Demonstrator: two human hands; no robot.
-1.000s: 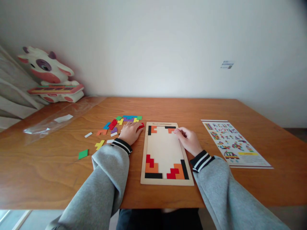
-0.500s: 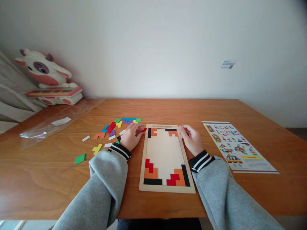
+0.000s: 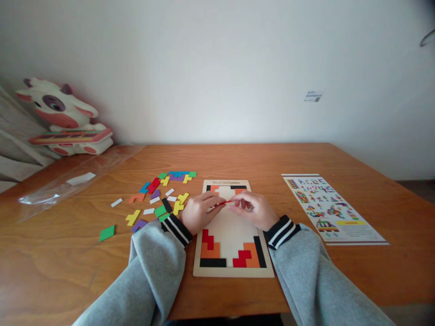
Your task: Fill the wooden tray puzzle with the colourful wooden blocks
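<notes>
A thin red puzzle piece (image 3: 227,202) is pinched between my two hands above the upper half of a wooden puzzle board (image 3: 234,272). My left hand (image 3: 200,210) grips its left end, and my right hand (image 3: 255,209) has its fingers closed at the right end. The piece is seen nearly edge-on, so its outline is hard to make out. Black, orange and red pieces lie in the board's corners, among them a black bar (image 3: 213,262) and a red stepped piece (image 3: 242,259). My hands partly cover the pieces at the top.
Loose coloured pieces lie left of the board, including a green rhombus (image 3: 107,233) and a yellow piece (image 3: 132,218). A printed pattern sheet (image 3: 333,208) lies to the right. Back left are a clear plastic bag (image 3: 50,194) and a cow-shaped toy keyboard (image 3: 70,120).
My left hand has carried the red piece rightward over the board. My right hand has left the board's upper right edge and met it there. The view has shifted slightly.
</notes>
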